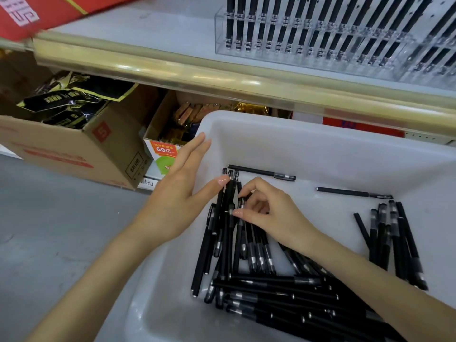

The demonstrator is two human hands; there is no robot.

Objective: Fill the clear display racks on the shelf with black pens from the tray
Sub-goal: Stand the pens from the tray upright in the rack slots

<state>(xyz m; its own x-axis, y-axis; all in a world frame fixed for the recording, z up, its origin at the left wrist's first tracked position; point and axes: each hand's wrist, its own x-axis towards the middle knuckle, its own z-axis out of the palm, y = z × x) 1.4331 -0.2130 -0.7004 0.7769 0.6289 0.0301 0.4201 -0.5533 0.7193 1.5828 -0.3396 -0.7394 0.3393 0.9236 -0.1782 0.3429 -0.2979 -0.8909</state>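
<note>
A white plastic tray [308,144] fills the lower right and holds several loose black pens [266,290], most of them piled at its near left. My left hand [177,193] is flat, fingers straight, at the tray's left wall, its thumb touching the top of a bundle of pens [225,218]. My right hand [269,213] curls its fingers around the same bundle from the right. On the shelf above, clear display racks [320,38] stand filled with upright black pens.
A gold-edged shelf lip [197,77] runs across above the tray. Under it, left, sit an open cardboard box [81,149] of black packets and a smaller box [167,134] of snacks. A red box [49,11] lies on the shelf top left. Grey floor [49,230] at left.
</note>
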